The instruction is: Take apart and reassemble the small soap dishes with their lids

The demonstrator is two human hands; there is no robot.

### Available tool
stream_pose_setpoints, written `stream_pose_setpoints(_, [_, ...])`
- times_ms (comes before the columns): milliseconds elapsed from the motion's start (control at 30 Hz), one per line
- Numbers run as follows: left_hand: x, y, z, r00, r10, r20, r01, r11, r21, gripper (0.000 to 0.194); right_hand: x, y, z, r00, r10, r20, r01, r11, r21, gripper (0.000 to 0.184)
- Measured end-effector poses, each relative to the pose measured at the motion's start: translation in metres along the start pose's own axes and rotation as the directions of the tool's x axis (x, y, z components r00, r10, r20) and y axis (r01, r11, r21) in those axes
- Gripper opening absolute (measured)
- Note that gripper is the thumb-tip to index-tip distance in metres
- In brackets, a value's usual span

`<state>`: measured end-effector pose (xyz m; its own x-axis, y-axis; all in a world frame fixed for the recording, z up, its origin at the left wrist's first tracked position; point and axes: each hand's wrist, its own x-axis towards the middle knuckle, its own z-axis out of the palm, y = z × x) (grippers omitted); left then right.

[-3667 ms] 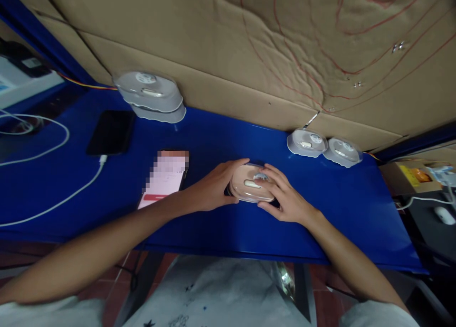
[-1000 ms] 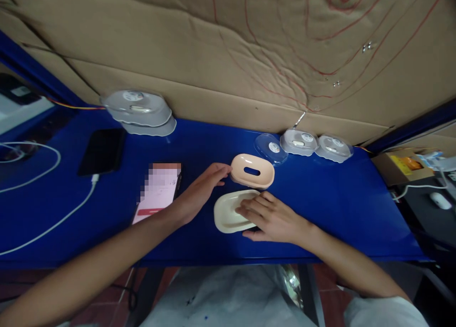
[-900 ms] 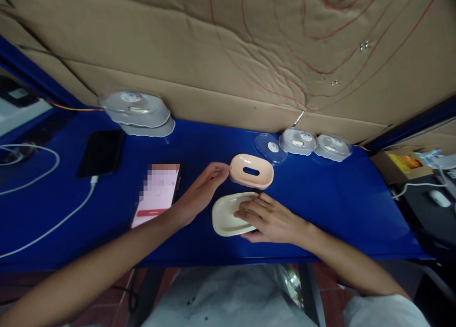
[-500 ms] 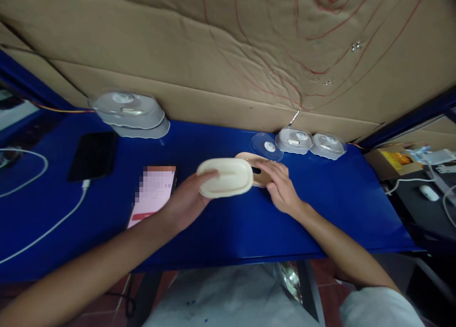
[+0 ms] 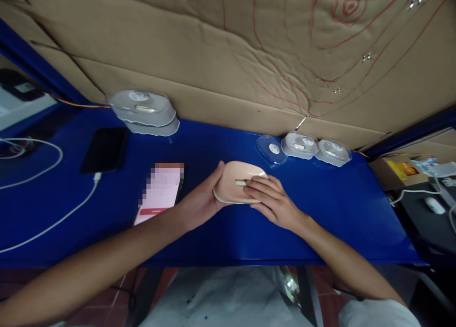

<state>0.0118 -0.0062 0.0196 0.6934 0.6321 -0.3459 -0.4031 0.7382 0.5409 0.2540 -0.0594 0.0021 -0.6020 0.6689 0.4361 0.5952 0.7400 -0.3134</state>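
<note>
A peach oval tray [image 5: 228, 179] with a slot in its middle now lies over a cream oval dish [image 5: 221, 200], of which only a thin rim shows beneath. Both are held just above the blue table. My left hand [image 5: 204, 197] is closed round the left end, its thumb along the upper left edge. My right hand [image 5: 280, 201] grips the right end, fingers laid across the peach surface beside the slot and thumb at the near edge. Behind them a clear lid [image 5: 271, 151] with a round sticker lies on the table.
Two lidded clear-topped boxes [image 5: 299, 145] stand at the back right; a stack of larger ones [image 5: 144, 109] is at the back left. A lit phone [image 5: 162, 189] and a dark phone [image 5: 106, 150] on a white cable lie left on the blue table [image 5: 228, 241]. Cardboard [image 5: 178, 61] walls the back.
The peach tray has come from the table onto the cream dish, covering it. My right hand has moved left and nearer with it, meeting my left hand. The view has shifted slightly.
</note>
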Motion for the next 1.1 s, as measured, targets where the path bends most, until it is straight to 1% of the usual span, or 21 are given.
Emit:
stream_pose_setpoints(67, [-0.001, 0.000, 0.001, 1.000, 0.015, -0.006, -0.015, 1.000, 0.013, 0.056, 0.000, 0.000, 0.003, 0.999, -0.020, 0.037, 0.021, 1.000, -0.015, 0.049])
stream_pose_setpoints(133, [-0.001, 0.002, 0.002, 0.999, 0.035, -0.030, -0.034, 0.999, 0.034, 0.047, -0.001, 0.006, 0.004, 0.998, -0.018, 0.060, 0.017, 1.000, 0.012, 0.048])
stream_pose_setpoints(167, [-0.001, 0.003, 0.003, 0.998, 0.047, -0.052, -0.044, 0.998, 0.042, 0.044, -0.001, 0.012, 0.005, 0.999, 0.013, 0.049, -0.014, 1.000, 0.019, 0.048])
stream_pose_setpoints(200, [-0.001, 0.003, 0.003, 0.995, 0.056, -0.083, -0.053, 0.997, 0.048, 0.041, -0.002, 0.020, 0.005, 0.997, 0.071, 0.022, -0.071, 0.997, 0.012, 0.050])
stream_pose_setpoints(233, [-0.001, 0.003, 0.003, 0.991, 0.060, -0.120, -0.054, 0.997, 0.050, 0.038, -0.002, 0.029, 0.004, 0.988, 0.155, -0.016, -0.155, 0.988, -0.015, 0.052])
stream_pose_setpoints(267, [-0.001, 0.003, 0.002, 0.985, 0.060, -0.161, -0.052, 0.997, 0.051, 0.035, -0.003, 0.038, 0.004, 0.964, 0.258, -0.061, -0.261, 0.964, -0.058, 0.054])
stream_pose_setpoints(333, [-0.001, 0.003, 0.001, 0.972, 0.047, -0.231, -0.038, 0.998, 0.046, 0.029, -0.004, 0.055, 0.002, 0.886, 0.446, -0.130, -0.462, 0.872, -0.160, 0.057])
stream_pose_setpoints(367, [0.000, 0.003, 0.000, 0.969, 0.033, -0.247, -0.022, 0.999, 0.046, 0.028, -0.004, 0.061, 0.002, 0.855, 0.499, -0.141, -0.518, 0.831, -0.201, 0.060])
stream_pose_setpoints(400, [0.000, 0.003, -0.001, 0.968, 0.017, -0.248, -0.005, 0.999, 0.051, 0.027, -0.005, 0.065, 0.003, 0.840, 0.526, -0.136, -0.543, 0.808, -0.230, 0.064])
stream_pose_setpoints(433, [0.001, 0.003, -0.002, 0.971, 0.001, -0.241, 0.013, 0.998, 0.057, 0.028, -0.005, 0.067, 0.003, 0.838, 0.529, -0.133, -0.545, 0.802, -0.243, 0.066])
stream_pose_setpoints(500, [0.001, 0.003, -0.003, 0.976, -0.038, -0.215, 0.054, 0.996, 0.071, 0.032, -0.006, 0.066, 0.006, 0.851, 0.508, -0.135, -0.526, 0.821, -0.224, 0.066])
stream_pose_setpoints(567, [0.002, 0.002, -0.004, 0.978, -0.081, -0.194, 0.097, 0.992, 0.077, 0.038, -0.007, 0.061, 0.007, 0.856, 0.498, -0.142, -0.516, 0.842, -0.155, 0.062])
stream_pose_setpoints(667, [0.002, -0.001, -0.006, 0.982, -0.109, -0.155, 0.121, 0.990, 0.071, 0.044, -0.006, 0.049, 0.005, 0.862, 0.478, -0.165, -0.475, 0.878, 0.061, 0.051])
stream_pose_setpoints(700, [0.003, -0.001, -0.008, 0.985, -0.106, -0.138, 0.117, 0.991, 0.070, 0.047, -0.005, 0.044, 0.003, 0.875, 0.455, -0.168, -0.434, 0.889, 0.145, 0.048])
stream_pose_setpoints(767, [0.004, -0.003, -0.011, 0.990, -0.091, -0.111, 0.099, 0.993, 0.069, 0.053, -0.003, 0.032, 0.000, 0.932, 0.346, -0.107, -0.311, 0.916, 0.254, 0.049])
stream_pose_setpoints(800, [0.005, -0.004, -0.013, 0.991, -0.085, -0.102, 0.093, 0.993, 0.070, 0.055, -0.003, 0.025, -0.001, 0.963, 0.264, -0.051, -0.241, 0.932, 0.270, 0.051])
stream_pose_setpoints(833, [0.006, -0.005, -0.014, 0.992, -0.080, -0.096, 0.087, 0.994, 0.072, 0.058, -0.002, 0.018, -0.001, 0.984, 0.180, 0.010, -0.176, 0.948, 0.266, 0.055])
stream_pose_setpoints(900, [0.008, -0.006, -0.017, 0.993, -0.075, -0.086, 0.082, 0.994, 0.077, 0.062, -0.001, 0.007, -0.001, 0.994, 0.061, 0.088, -0.080, 0.970, 0.229, 0.062])
stream_pose_setpoints(967, [0.010, -0.007, -0.018, 0.993, -0.076, -0.094, 0.084, 0.993, 0.084, 0.063, -0.001, 0.001, 0.000, 0.997, 0.027, 0.079, -0.042, 0.979, 0.198, 0.064])
stream_pose_setpoints(1100, [0.008, -0.007, -0.015, 0.987, -0.088, -0.136, 0.099, 0.992, 0.079, 0.061, -0.002, -0.001, 0.003, 0.999, 0.016, 0.030, -0.020, 0.990, 0.141, 0.065])
